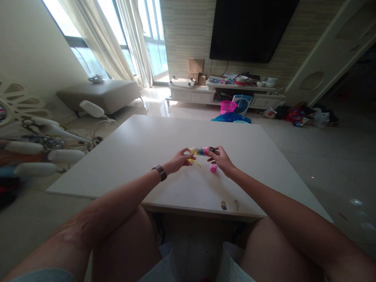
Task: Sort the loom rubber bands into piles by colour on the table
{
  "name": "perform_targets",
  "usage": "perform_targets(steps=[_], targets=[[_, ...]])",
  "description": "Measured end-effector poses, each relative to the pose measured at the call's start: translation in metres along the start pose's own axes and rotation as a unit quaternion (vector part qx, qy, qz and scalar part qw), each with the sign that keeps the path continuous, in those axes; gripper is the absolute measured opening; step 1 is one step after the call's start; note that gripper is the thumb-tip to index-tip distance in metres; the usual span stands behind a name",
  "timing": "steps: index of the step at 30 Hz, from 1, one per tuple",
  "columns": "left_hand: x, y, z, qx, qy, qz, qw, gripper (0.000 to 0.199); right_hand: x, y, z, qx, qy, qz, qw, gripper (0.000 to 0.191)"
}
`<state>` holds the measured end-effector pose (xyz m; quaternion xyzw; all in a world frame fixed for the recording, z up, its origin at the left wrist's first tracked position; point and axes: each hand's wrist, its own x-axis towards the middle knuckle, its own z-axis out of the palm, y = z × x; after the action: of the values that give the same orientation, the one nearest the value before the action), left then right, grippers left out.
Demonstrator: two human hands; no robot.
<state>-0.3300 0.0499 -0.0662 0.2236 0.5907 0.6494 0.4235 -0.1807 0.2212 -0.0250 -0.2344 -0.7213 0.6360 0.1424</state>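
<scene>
Between both hands, just above the white table, lies a small multicoloured tube, with yellow, blue and pink along it and a dark right end. My left hand pinches its yellow left end, a watch on that wrist. Closed round the dark right end is my right hand. A round pink piece sits on the table below the right hand. Small yellow bits show by the left fingertips; whether some of them are held I cannot tell.
Two stickers, one a yellow cartoon figure, are at the table's near edge. Beyond the far edge are a blue plastic bag and a pink basket. White lamp arms stand at the left.
</scene>
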Motion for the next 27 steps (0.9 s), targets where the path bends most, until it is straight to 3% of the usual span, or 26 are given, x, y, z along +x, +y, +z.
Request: perform_targets(steps=[12, 20, 24, 27], targets=[[-0.0013, 0.0029, -0.0029, 0.083, 0.101, -0.043, 0.990, 0.034, 0.0034, 0.0009, -0.0018, -0.027, 0.069, -0.026, 0.997, 0.059], [0.0005, 0.0004, -0.0054, 0.149, 0.177, -0.016, 0.973, 0.024, 0.0008, -0.0023, -0.0010, -0.031, 0.062, -0.024, 0.997, 0.059], [-0.0008, 0.0029, -0.0026, 0.126, 0.167, -0.016, 0.978, 0.027, 0.0013, -0.0009, -0.0005, -0.031, 0.057, -0.025, 0.998, 0.059], [-0.0008, 0.0054, -0.0009, 0.069, 0.101, -0.022, 0.992, 0.023, 0.0015, -0.0005, -0.0004, -0.023, 0.049, -0.022, 0.998, 0.058]])
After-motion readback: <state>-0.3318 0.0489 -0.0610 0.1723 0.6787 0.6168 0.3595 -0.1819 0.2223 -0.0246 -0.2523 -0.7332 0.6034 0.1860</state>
